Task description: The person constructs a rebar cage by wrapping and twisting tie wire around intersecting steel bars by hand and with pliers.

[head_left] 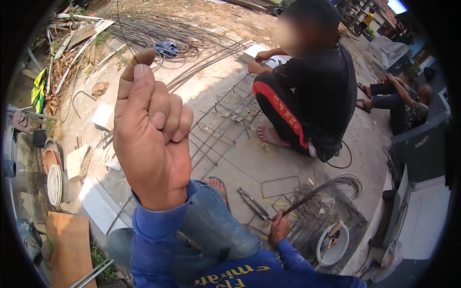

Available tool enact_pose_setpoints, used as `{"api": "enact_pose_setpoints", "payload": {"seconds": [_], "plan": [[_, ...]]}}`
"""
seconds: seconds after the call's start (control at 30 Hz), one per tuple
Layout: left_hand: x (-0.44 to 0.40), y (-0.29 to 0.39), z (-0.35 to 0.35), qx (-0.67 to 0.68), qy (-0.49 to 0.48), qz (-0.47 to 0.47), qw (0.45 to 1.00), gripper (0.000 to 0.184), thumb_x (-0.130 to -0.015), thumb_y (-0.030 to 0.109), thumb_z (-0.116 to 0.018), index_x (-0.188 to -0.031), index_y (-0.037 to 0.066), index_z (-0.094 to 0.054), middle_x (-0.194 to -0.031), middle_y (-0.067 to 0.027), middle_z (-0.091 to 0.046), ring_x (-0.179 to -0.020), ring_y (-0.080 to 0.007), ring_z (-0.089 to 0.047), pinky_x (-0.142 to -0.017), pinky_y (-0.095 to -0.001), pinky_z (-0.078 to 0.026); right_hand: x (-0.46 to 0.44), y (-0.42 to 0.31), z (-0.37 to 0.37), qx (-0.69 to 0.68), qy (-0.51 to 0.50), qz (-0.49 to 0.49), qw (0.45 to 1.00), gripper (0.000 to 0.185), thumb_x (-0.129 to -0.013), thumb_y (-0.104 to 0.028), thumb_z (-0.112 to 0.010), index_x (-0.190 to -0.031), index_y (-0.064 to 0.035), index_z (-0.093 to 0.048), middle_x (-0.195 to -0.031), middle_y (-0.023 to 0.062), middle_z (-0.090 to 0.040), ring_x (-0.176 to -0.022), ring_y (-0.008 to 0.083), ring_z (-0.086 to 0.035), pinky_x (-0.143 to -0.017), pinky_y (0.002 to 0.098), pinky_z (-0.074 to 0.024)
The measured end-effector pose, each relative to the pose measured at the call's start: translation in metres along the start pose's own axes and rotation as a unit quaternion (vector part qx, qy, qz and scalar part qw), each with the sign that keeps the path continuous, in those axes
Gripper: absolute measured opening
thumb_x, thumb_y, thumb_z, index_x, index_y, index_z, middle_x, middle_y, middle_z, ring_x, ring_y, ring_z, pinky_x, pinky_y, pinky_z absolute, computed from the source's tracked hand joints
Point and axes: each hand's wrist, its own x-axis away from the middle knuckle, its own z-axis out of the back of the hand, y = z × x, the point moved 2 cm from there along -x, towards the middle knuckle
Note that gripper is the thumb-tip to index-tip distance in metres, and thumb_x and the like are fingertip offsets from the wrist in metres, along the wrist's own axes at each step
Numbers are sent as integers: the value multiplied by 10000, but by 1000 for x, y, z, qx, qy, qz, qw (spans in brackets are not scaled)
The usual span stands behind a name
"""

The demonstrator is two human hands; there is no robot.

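Raised close to the camera, my left hand [152,120] pinches a thin dark wire [124,30] between thumb and forefinger, its length rising past the top of the view. Low on the right, my right hand [279,226] is closed around the lower end of a bundle of thin tie wire [322,191], whose loose ends bend over to the right. Pincers [253,203] lie on the ground just left of that hand. Bent rebar stirrups [307,222] are heaped beside and beyond it. Behind my left hand stretches a rebar cage [216,129] flat on the concrete.
A co-worker [314,91] squats at the cage's far end, hands on it. Another person [401,103] sits at the right. A bucket with tools [332,246] stands near my right arm. Long rebar rods [168,36] lie at the back, a wooden board [71,249] at lower left.
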Motion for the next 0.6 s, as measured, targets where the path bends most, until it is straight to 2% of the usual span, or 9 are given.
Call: {"api": "enact_pose_setpoints", "payload": {"seconds": [0.07,0.17,0.2,0.23,0.33,0.4,0.47,0.53,0.6], "plan": [[-29,39,12,6,-21,-69,997,283,-1128,123,-416,-1373,6,-494,-637,38,-334,-494,-57,-254,-476,-228,-272,-8,5,-2,2,16,4,1000,258,-1094,-237,-462,-1193,-14,-545,-680,133,-650,-645,323,-680,-618,459,-507],[-57,107,39,-5,-73,-67,995,267,-1118,130,-446,-1339,10,-537,-642,44,-339,-500,-59,-256,-476,-230,-264,-22,24,-3,26,50,-6,998,288,-1106,-256,-445,-1204,-2,-538,-670,117,-636,-624,287,-667,-602,442,-502],[-60,127,51,-35,-63,-67,995,266,-1120,124,-441,-1331,-6,-538,-640,43,-338,-499,-60,-254,-476,-232,-265,-32,38,-5,37,62,-11,997,296,-1107,-259,-442,-1213,1,-534,-669,115,-632,-621,282,-664,-602,441,-503],[-61,150,65,-58,-47,-71,995,278,-1121,125,-439,-1343,-14,-533,-640,43,-335,-498,-58,-253,-471,-230,-264,-49,89,-22,66,136,6,988,336,-1106,-288,-447,-1225,13,-533,-661,123,-621,-615,275,-664,-602,433,-513],[-60,221,126,-108,-52,-108,987,315,-1126,139,-436,-1399,-2,-507,-641,50,-334,-478,-48,-257,-453,-219,-260,-82,128,-1,-97,115,-240,959,397,-1098,-332,-460,-1264,23,-524,-673,153,-639,-702,345,-698,-710,465,-548],[-43,249,156,-126,-4,-119,985,325,-1129,154,-438,-1419,24,-506,-641,56,-334,-468,-43,-253,-437,-214,-256,-111,178,15,87,94,-217,968,537,-1069,-336,-486,-1424,63,-437,-1182,339,-655,-1073,517,-649,-974,550,-506],[-26,248,166,-126,66,-150,978,341,-1130,179,-449,-1444,60,-504,-639,64,-325,-457,-36,-239,-395,-209,-249,-112,143,25,143,144,-170,964,611,-1048,-351,-541,-1453,85,-406,-1264,318,-625,-1102,507,-636,-1005,562,-489],[-9,232,159,-123,167,-197,958,332,-1124,209,-475,-1427,81,-523,-635,66,-301,-452,-25,-232,-374,-205,-244,-117,73,37,203,195,8,960,577,-1028,-350,-581,-1424,57,-479,-1367,303,-570,-1111,468,-637,-978,528,-504],[4,225,169,-116,209,-241,940,299,-1123,206,-474,-1397,110,-547,-633,66,-299,-460,-21,-233,-376,-206,-240,-112,-59,44,24,66,50,996,440,-1042,-321,-592,-1273,51,-638,-1092,224,-718,-938,324,-716,-825,433,-564]]}}
